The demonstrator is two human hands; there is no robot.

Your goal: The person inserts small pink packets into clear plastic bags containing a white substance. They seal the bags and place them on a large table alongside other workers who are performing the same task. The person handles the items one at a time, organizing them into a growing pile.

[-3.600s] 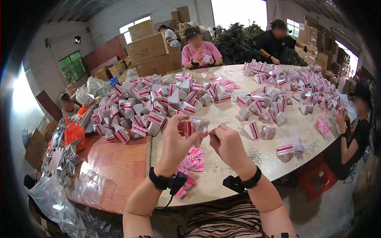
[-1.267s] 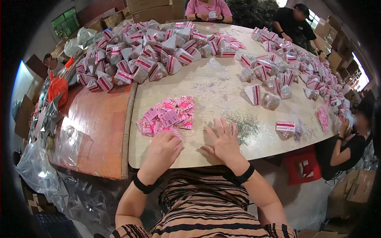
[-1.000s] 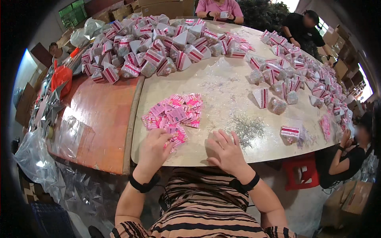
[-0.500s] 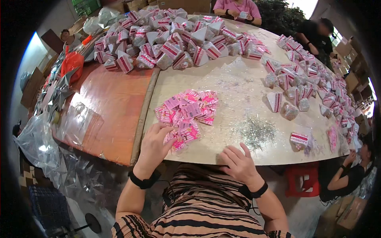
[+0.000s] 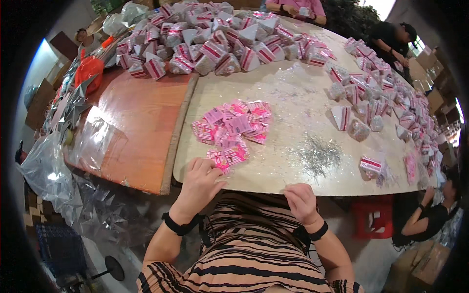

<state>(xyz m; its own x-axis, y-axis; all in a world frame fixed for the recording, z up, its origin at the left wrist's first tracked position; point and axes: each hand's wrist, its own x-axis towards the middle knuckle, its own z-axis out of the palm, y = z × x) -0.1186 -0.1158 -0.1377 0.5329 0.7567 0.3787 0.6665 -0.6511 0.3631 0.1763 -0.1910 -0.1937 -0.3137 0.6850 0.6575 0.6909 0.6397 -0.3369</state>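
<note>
A loose heap of pink and white printed packets (image 5: 234,126) lies on the pale tabletop in front of me. At its near end is my left hand (image 5: 199,183), palm down with bent fingers and the thumb apart; its fingertips are close to the lowest packets and nothing shows in its grip. My right hand (image 5: 301,201) is at the table's front edge, thumb and fingers pinched together. Whether anything small is between them I cannot make out. Beyond it is a scatter of thin silver tinsel strands (image 5: 317,155).
A big pile of wedge-shaped clear packs with pink bands (image 5: 212,51) covers the far side; more packs (image 5: 359,93) run down the right. A single pack (image 5: 371,166) sits near right. Left is an orange-brown board (image 5: 141,122) with plastic film (image 5: 97,144). Other people work around the table.
My right hand has gone from spread fingers to a pinch and drawn slightly back and right. My left hand has shifted a little, toward the lowest packets. The view has tilted slightly.
</note>
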